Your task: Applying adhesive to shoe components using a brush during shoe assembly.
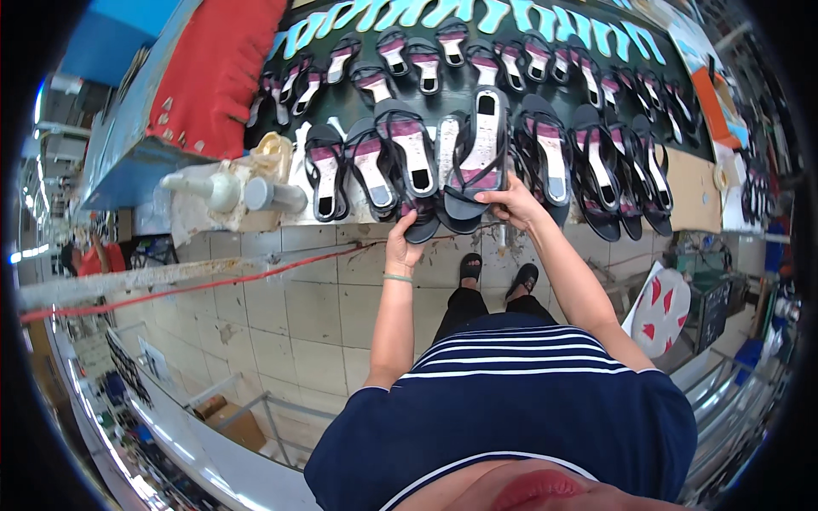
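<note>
The long dark green bench (354,106) runs left to right in front of me in a workshop with a tiled floor (298,315), and black sandals (596,157) with white and maroon insoles stand over it in rows, with pale turquoise-and-white pieces (477,19) along the far side. At the near left corner I have a whitish container (223,192) with a tapering spout, lying on its side beside a grey cylinder (271,196); what either holds is hidden from me. Toward the right end is an orange box (714,109), its contents too small to make out, and a cardboard box (239,427) sits low behind me on the left. My right hand (515,205) is closed narrowly on the toe end of the raised sandal (486,140), thumb on top, its other fingers partly hidden; this sandal lies over its neighbours in the near row, just right of the middle, heel end pointing far. My left hand (406,244) pinches the near tip of the lower sandal (421,229), thumb above, at the bench's near edge, the rest of that sandal mostly covered by those around it.
</note>
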Motion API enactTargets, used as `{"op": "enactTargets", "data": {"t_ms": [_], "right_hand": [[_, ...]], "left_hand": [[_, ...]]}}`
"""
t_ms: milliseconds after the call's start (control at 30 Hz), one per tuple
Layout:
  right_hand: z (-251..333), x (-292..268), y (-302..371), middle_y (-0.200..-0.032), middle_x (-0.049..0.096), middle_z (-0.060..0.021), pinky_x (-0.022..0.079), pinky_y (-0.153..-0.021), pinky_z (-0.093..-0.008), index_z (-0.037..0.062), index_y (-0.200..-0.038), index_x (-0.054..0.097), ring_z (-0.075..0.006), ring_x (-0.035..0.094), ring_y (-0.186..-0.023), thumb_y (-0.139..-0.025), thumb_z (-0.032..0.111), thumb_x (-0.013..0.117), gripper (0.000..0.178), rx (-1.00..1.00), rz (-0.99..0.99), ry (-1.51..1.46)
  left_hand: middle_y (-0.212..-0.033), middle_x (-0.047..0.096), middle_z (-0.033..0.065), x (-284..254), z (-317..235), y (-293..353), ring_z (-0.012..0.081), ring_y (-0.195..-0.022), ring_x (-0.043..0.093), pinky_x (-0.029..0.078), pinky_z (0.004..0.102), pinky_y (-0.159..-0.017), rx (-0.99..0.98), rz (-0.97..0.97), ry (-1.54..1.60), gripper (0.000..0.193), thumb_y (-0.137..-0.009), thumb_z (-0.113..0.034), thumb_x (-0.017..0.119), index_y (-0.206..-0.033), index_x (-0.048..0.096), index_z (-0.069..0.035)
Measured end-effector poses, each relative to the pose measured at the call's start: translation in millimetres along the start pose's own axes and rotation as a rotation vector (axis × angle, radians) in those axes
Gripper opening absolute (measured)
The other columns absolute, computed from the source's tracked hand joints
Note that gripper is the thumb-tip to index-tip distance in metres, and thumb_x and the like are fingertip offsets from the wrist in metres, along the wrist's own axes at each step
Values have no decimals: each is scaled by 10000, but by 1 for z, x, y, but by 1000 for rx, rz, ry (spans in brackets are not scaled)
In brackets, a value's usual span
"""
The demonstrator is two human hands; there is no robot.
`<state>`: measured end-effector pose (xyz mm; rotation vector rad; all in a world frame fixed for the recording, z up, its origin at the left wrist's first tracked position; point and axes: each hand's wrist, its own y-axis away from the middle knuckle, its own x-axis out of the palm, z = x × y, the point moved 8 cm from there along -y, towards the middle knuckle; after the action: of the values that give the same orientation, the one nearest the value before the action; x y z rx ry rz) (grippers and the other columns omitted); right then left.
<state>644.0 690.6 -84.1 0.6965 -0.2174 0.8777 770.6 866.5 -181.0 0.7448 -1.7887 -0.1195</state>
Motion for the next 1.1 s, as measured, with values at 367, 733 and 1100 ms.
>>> {"op": "enactTargets", "data": {"t_ms": [367, 733, 1100], "right_hand": [[3, -2, -8, -858, 555, 33, 250, -364, -185, 138, -1195, 477, -34, 489, -587, -668, -9, 789, 630, 62, 45, 9], [15, 3, -10, -790, 532, 23, 227, -347, -181, 88, -1159, 460, -23, 433, -497, -711, -64, 731, 545, 115, 117, 1], [18, 8, -11, -789, 541, 1, 219, -335, -183, 108, -1090, 454, -46, 450, -498, -708, -51, 737, 501, 167, 96, 6]], "left_hand": [[-1407, 421, 139, 47, 54, 59, 305, -1364, 287, 136, 546, -1146, -87, 250, 289, 753, -893, -606, 415, -1350, 416, -7], [-1430, 370, 116, 78, 143, 1, 307, -1266, 435, 374, 488, -1026, -51, 302, -534, 578, -953, -156, 460, -1469, 203, -117], [-1275, 516, 84, 98, 155, 7, 221, -1187, 513, 409, 444, -999, -132, 389, -304, 422, -1007, -343, 379, -1305, 429, -48]]}}
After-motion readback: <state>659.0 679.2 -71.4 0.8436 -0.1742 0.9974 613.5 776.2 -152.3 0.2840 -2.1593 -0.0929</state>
